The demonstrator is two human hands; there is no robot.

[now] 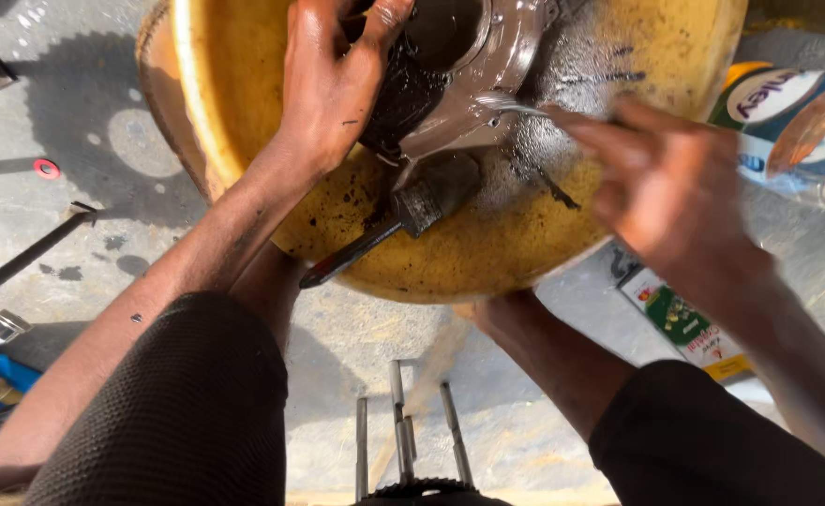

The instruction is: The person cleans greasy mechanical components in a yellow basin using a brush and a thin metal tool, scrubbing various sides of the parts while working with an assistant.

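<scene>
Grease coats a round metal hub [473,70] that is gripped at its rim by the left hand [333,80], fingers clamped on it, inside a yellow basin [487,248]. A thin metal tool [511,105] is pinched in the blurred right hand [670,192] against the hub. A greasy hammer [412,211] is lain in the basin just below.

I see a round, greasy grey metal hub part [487,70] standing in a wide yellow plastic basin [487,253], its hollow centre facing up. A thin silver metal spoon [516,106] touches its rim. A dirty grey brush with a dark handle [403,220] lies just beside it.
</scene>
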